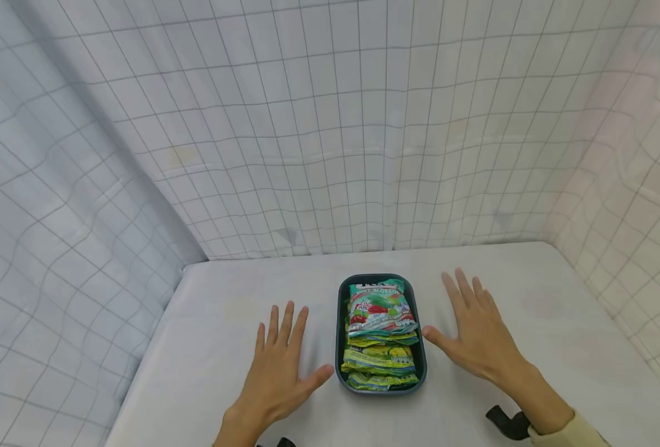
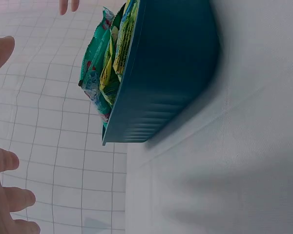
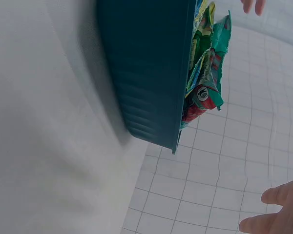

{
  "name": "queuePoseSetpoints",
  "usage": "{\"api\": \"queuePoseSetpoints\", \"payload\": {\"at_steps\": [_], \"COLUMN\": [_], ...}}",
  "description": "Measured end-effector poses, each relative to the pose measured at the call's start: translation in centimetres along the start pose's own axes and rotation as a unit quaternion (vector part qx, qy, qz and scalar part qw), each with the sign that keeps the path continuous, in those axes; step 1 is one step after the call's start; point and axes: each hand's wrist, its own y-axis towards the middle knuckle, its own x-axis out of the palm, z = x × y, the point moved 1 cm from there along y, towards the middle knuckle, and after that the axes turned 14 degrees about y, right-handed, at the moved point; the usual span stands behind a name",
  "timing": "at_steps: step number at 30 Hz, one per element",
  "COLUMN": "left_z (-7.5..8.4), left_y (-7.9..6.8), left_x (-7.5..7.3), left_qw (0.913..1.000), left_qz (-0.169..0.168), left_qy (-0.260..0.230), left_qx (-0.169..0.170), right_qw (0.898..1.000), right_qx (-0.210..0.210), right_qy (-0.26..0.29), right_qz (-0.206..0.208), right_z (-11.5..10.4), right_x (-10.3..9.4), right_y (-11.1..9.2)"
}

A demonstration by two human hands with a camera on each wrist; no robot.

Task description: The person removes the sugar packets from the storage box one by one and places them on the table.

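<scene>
Two hands: left hand (image 1: 276,366) and right hand (image 1: 483,338), one on each side of the container, neither holding anything.
Fingers: extended and spread on both hands; each thumb points inward, just beside the rim in the head view.
One container: dark teal plastic tub (image 2: 171,68), rounded corners, upright on the white tabletop (image 1: 195,372), between the hands.
Top packet in the tub: one turquoise packet (image 1: 379,307) with red printing, reading "MINT BLOSSOM", at the far end, rising above the rim.
Other packets: several yellow-green packets (image 1: 380,359), overlapping beneath it and toward the near end; overlap hides their exact number.
Sleeve: one, cream (image 1: 567,431), at the right wrist.
Cloth: white, grid-lined (image 1: 318,136), behind the tabletop.
</scene>
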Motion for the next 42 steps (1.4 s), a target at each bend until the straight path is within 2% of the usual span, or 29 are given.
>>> {"api": "queuePoseSetpoints", "payload": {"at_steps": [12,18,27,38,42], "left_z": [0.8,1.3,2.1,3.0,3.3], "left_y": [0.3,0.5,0.5,0.2,0.1], "left_x": [0.0,0.3,0.9,2.1,2.5], "left_qw": [0.9964,0.9949,0.989,0.9859,0.9814], "left_qz": [-0.024,-0.015,-0.044,-0.056,-0.068], "left_qy": [-0.081,-0.1,-0.139,-0.157,-0.179], "left_qx": [-0.011,-0.007,-0.025,-0.007,-0.014], "right_qw": [0.999,0.997,0.993,0.985,0.982], "right_qx": [0.025,0.025,0.018,0.028,0.026], "right_qy": [0.043,0.077,0.118,0.168,0.185], "right_qz": [-0.004,0.003,0.006,0.004,0.001], "right_z": [-0.1,-0.4,-0.9,-1.7,-1.9], "right_x": [-0.2,0.0,0.1,0.8,1.0], "right_y": [0.8,1.4,2.5,3.6,3.8]}}
